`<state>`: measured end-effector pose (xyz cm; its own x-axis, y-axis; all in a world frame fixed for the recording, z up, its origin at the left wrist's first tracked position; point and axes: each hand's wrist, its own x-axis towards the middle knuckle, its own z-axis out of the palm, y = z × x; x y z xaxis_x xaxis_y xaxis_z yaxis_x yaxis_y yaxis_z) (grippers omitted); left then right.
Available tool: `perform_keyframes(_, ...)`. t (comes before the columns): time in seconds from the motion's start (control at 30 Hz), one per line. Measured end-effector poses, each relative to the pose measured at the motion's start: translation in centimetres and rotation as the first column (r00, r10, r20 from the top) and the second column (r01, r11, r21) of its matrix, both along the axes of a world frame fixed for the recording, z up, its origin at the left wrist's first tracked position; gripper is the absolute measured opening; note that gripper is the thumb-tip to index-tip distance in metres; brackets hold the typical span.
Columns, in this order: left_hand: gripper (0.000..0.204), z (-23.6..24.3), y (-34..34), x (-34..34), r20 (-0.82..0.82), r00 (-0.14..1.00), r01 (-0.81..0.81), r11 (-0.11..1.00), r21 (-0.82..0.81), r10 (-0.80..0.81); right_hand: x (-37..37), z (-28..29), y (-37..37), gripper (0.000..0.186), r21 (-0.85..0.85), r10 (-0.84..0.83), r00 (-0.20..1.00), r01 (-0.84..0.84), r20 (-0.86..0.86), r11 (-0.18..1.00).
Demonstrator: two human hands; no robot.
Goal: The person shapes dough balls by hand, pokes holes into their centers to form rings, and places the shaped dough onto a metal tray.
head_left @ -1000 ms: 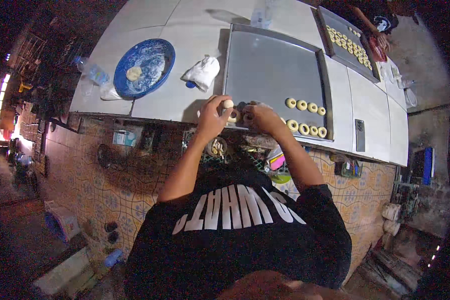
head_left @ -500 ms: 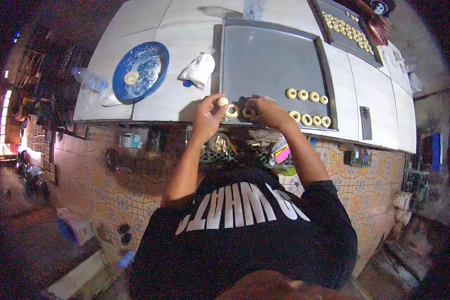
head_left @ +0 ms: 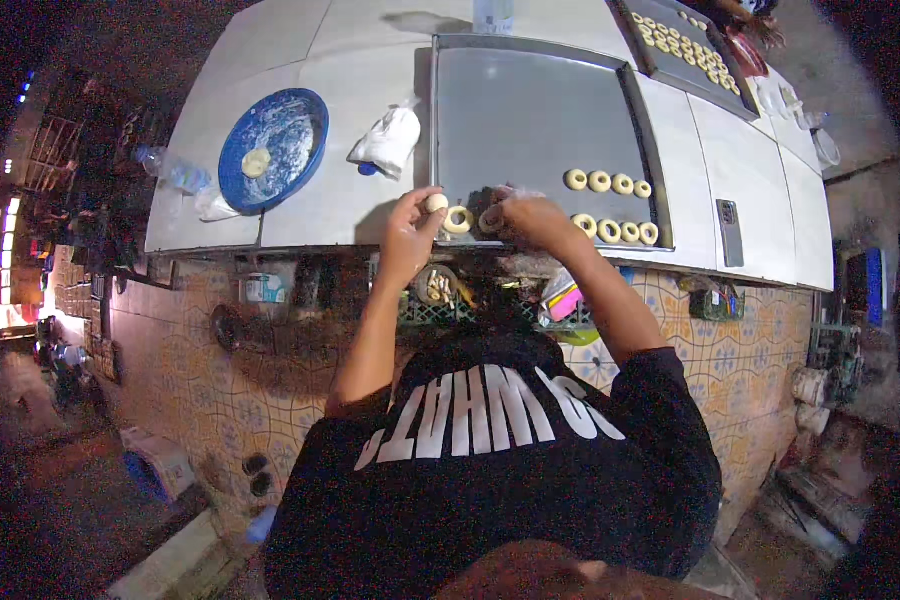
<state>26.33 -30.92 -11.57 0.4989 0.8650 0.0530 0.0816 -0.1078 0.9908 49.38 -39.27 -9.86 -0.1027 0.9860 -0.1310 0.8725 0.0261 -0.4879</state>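
Note:
My left hand [head_left: 407, 225] is closed around a small dough ball [head_left: 437, 203] at the lower left corner of a large metal tray [head_left: 530, 110]. Just right of it lies a dough ring [head_left: 458, 219]. My right hand [head_left: 523, 213] is bent down over the tray's near edge, fingers curled over a ring-like piece that is partly hidden. Two rows of dough rings [head_left: 608, 229] lie on the tray's right side. Left of the tray are a white plastic bag [head_left: 388, 142] and a blue basin [head_left: 232, 160] with flour and a dough lump [head_left: 256, 163].
A second tray [head_left: 685, 55] full of dough rings is at the back right, beside another person's hand [head_left: 767, 30]. Clear bottles [head_left: 170, 170] stand at left. A phone [head_left: 728, 233] lies at right on the white tiled counter [head_left: 350, 55]. Crates [head_left: 570, 312] sit below its edge.
The view has shifted slightly. My left hand still grips the ball, and the ring beside it shows more fully. My right hand stays bent over the tray, slightly further from that ring.

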Motion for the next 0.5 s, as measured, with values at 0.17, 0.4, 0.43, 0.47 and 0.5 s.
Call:
perform_keyframes(0.17, 0.035, -0.3, 0.3, -0.3, -0.078, 0.997, -0.003, 0.999, 0.042, 0.006, 0.2, -0.2, 1.5, 0.035, -0.172, 0.201, 0.954, -0.165, 0.223, 0.971)
perform_keyframes(0.4, 0.035, 1.4, -0.3, -0.4, -0.158, 0.987, -0.017, 0.995, 0.103, 0.034, 0.5, 0.1, 0.3, 0.029, 0.106, 0.202, 0.961, -0.225, 0.19, 0.969)
perform_keyframes(0.43, 0.035, 1.0, -0.2, -0.5, -0.157, 0.987, -0.021, 0.994, 0.104, 0.038, 0.7, 0.2, 0.5, 0.029, 0.108, 0.205, 0.96, -0.228, 0.192, 0.968)
perform_keyframes(0.47, 0.035, 0.7, -0.1, -0.6, -0.11, 0.993, -0.025, 0.995, 0.095, 0.035, 1.1, 0.3, 0.8, 0.03, 0.035, 0.226, 0.963, -0.234, 0.148, 0.972)
perform_keyframes(0.5, 0.035, 0.3, 0.0, -0.7, -0.064, 0.997, -0.027, 0.996, 0.086, 0.033, 1.3, 0.3, 1.0, 0.032, -0.038, 0.243, 0.965, -0.241, 0.102, 0.97)
